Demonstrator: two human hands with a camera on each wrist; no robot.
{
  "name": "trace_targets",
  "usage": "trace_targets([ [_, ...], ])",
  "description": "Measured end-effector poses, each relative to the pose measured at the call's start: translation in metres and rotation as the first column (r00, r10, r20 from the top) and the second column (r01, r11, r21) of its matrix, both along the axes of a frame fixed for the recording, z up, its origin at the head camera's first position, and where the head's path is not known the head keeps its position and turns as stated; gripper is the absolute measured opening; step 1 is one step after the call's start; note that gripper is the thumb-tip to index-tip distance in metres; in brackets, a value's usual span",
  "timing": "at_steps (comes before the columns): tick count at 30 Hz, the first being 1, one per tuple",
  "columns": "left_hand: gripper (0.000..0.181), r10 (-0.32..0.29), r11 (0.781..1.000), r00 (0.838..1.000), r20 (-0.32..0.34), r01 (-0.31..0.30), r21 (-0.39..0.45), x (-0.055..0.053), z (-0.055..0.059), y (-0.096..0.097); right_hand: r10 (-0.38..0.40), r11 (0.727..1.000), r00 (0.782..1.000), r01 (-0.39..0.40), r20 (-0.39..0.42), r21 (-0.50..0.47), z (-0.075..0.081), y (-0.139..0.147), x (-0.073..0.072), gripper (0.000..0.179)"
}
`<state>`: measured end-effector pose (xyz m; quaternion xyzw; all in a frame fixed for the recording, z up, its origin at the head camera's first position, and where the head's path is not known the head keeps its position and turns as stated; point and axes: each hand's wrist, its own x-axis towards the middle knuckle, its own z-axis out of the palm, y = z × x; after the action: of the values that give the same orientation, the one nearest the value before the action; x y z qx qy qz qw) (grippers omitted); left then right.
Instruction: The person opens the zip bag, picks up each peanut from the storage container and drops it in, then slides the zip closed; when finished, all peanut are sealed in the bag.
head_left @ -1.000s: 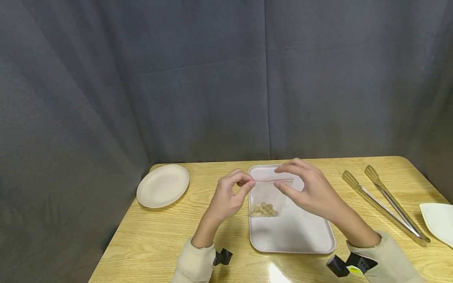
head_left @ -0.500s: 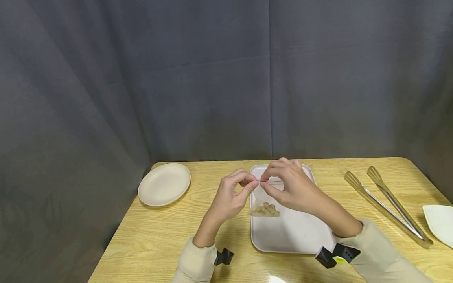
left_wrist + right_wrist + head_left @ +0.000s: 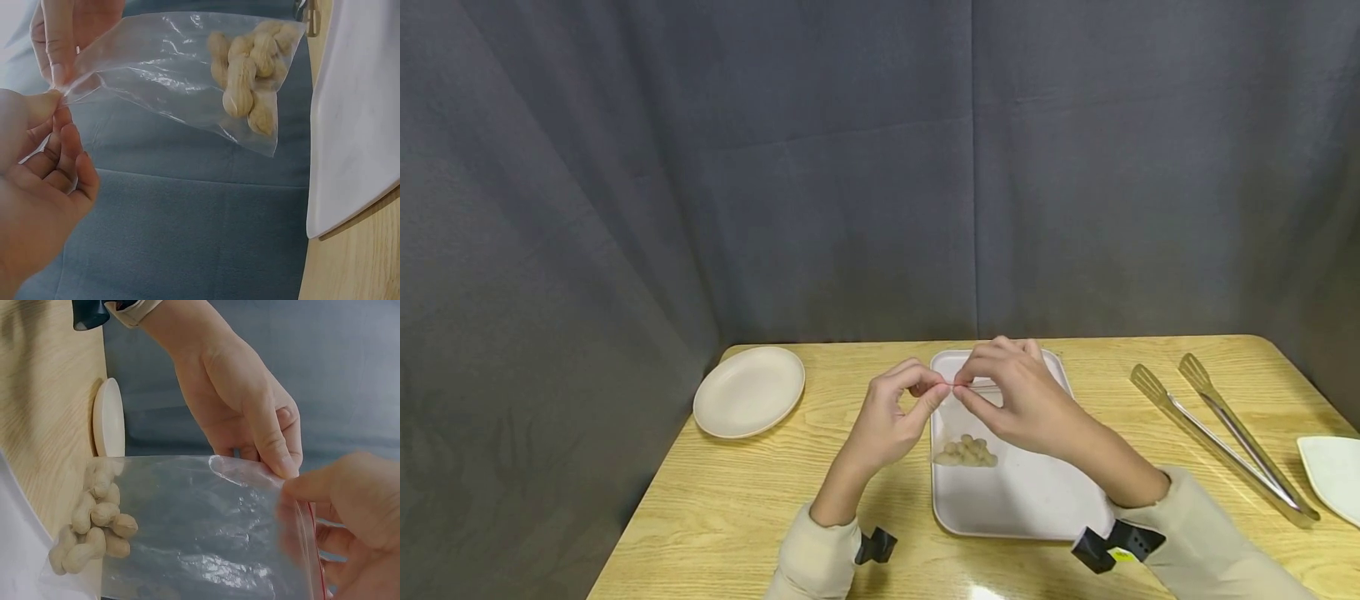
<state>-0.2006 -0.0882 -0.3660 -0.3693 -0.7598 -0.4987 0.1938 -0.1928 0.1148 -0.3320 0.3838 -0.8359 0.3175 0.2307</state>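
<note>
A clear zip bag [image 3: 187, 531] with a red line along its top hangs over the tray, several peanuts in their shells [image 3: 240, 81] gathered at its bottom. My left hand [image 3: 887, 421] pinches the top edge near one corner between thumb and index finger. Right beside it, my right hand [image 3: 1026, 400] pinches the same edge, thumb and fingertips almost meeting the left ones. In the right wrist view, the red zip strip [image 3: 319, 556] runs down past the right hand's fingers. The right hand covers part of the bag's top in the head view.
Beneath the bag lies a pale rectangular tray [image 3: 1022, 504] on the wooden table [image 3: 700, 508]. A round beige plate [image 3: 748, 392] is at the left. Metal tongs [image 3: 1232, 442] lie spread on the right, beside a white dish [image 3: 1333, 475] cut off by the view.
My right hand has come left from the bag's far side, its spread thumb and fingers closing on the zip edge next to my left hand. The left hand stays nearly still.
</note>
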Motion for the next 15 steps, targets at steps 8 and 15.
trace_targets([
  [8, 0.011, 0.007, 1.000, 1.000, -0.002, -0.007, 0.018, 0.0006, 0.0006, -0.0023, 0.026, 1.000, 1.000, -0.026, 0.009, -0.011, 0.0024, 0.0071, -0.0014, 0.010],
  [15, 0.007, -0.009, 1.000, 1.000, -0.012, 0.009, 0.015, 0.0013, 0.0005, -0.0004, 0.024, 1.000, 0.999, -0.024, -0.043, -0.013, -0.0002, 0.0059, 0.0019, 0.016],
])
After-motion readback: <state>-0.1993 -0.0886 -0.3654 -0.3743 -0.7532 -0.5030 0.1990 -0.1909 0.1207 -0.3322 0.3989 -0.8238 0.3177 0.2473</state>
